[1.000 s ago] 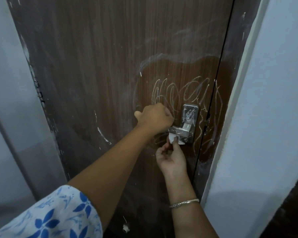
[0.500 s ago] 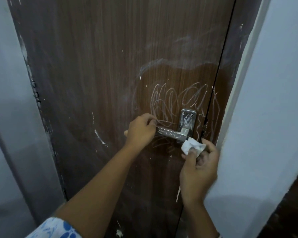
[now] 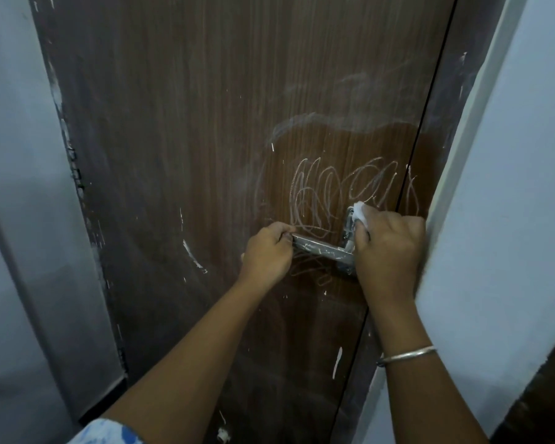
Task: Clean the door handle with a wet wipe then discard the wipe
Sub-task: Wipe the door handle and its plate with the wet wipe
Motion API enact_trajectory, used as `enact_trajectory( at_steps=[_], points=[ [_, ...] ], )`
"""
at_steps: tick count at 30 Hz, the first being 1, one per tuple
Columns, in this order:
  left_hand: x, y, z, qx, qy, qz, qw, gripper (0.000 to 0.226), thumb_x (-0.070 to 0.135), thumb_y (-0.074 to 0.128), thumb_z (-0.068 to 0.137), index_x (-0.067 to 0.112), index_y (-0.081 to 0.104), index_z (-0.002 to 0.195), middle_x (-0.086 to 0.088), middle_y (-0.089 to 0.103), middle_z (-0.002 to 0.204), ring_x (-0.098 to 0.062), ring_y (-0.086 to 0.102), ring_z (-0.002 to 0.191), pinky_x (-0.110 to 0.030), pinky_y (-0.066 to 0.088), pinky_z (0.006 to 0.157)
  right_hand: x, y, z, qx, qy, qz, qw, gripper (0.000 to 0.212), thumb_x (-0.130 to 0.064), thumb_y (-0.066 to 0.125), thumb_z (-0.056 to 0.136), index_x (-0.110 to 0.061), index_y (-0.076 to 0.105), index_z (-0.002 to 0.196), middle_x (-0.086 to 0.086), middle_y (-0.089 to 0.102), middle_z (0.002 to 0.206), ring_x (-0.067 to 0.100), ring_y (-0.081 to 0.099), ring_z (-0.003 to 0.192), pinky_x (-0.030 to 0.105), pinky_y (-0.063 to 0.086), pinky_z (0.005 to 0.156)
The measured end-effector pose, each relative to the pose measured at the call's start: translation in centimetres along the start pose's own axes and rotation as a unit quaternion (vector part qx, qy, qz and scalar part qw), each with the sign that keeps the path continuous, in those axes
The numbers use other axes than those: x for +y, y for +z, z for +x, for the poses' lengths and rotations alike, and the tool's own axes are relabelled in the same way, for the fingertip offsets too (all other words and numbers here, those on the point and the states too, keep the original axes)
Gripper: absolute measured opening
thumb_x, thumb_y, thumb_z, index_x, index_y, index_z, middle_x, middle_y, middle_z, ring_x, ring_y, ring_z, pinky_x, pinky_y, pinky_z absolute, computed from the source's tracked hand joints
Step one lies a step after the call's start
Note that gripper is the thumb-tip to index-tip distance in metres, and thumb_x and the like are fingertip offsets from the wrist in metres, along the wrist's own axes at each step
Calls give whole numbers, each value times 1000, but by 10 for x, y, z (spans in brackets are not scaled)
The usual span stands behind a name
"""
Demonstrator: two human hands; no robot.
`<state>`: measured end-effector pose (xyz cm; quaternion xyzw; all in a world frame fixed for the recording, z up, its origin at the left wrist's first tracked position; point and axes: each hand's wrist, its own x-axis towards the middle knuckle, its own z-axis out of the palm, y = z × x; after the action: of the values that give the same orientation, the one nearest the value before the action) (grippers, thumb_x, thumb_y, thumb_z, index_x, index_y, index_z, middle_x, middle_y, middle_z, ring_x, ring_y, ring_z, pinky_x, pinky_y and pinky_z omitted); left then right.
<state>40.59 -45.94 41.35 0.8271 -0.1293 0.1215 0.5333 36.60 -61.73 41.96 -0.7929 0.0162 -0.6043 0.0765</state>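
A silver lever door handle (image 3: 322,248) sticks out to the left from its metal backplate (image 3: 349,229) on a dark brown wooden door (image 3: 205,155). My left hand (image 3: 268,253) grips the free end of the lever. My right hand (image 3: 390,248) holds a crumpled white wet wipe (image 3: 359,214) and presses it against the top of the backplate. Most of the backplate and part of the wipe are hidden under my right hand.
White chalk scribbles (image 3: 334,193) cover the door around the handle. The door's closing edge (image 3: 410,174) runs just right of the handle. A pale wall (image 3: 510,187) stands close on the right, and a grey wall (image 3: 20,219) on the left.
My right hand has gone up with the wipe from below the handle to the top of the backplate. My left hand keeps its grip on the lever's end.
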Motion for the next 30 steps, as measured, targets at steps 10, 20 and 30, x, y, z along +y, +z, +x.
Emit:
enact_trajectory(
  at_steps=[10, 20, 30],
  points=[
    [-1, -4, -2, -1, -1, -12, 1000, 26, 19, 42, 92, 34, 63, 92, 10, 65, 82, -25, 62, 84, -58, 43, 92, -8, 12, 11, -56, -64, 12, 996, 15, 3, 69, 77, 5, 69, 91, 18, 63, 86, 32, 57, 76, 29, 45, 56],
    [-5, -1, 0, 12, -5, -29, 999, 31, 16, 44, 89, 41, 61, 81, 18, 65, 79, -23, 64, 84, -58, 44, 92, -10, 9, 11, -36, 3, 48, 998, 10, 4, 65, 78, 6, 69, 87, 16, 61, 80, 29, 54, 71, 24, 39, 59],
    [-9, -1, 1, 9, 1, -37, 999, 30, 14, 43, 87, 30, 67, 98, 12, 66, 71, -26, 62, 74, -63, 43, 90, -2, 3, 6, 2, 58, 50, 997, 13, 3, 62, 79, 4, 69, 90, 18, 61, 86, 30, 57, 72, 23, 39, 61]
  ],
)
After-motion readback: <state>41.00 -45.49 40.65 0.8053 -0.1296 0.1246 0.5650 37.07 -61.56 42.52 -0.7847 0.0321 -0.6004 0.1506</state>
